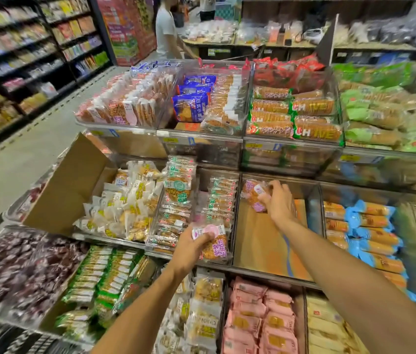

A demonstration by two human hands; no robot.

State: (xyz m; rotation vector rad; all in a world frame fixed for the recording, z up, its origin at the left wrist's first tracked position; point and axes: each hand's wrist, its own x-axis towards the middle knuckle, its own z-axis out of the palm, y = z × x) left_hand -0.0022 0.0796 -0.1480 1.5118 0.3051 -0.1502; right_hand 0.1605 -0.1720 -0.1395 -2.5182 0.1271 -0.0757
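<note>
Nearest the camera, the left hand had fingers and thumb curled round a pink-labelled packet: crinkly clear film over a round, golden, grainy biscuit, held by the front rim of the middle tier. Further in, the right hand pinched more of the same packets against the back left corner of the clear bin, fingers bent tight on the wrappers.

Filling looked barely begun, with the bin's smooth brown floor lying almost bare. The next move, I'd judge, called for standing those packets upright against the wall, then passing the left hand's one across to start a row. That film looked slippery, so a firm pinch would be needed.

Alongside, green-labelled packets stood in neat files, and blue-ended rolls lay to the right. Beyond, the top tier's pink-labelled stock looked like the same line.
</note>
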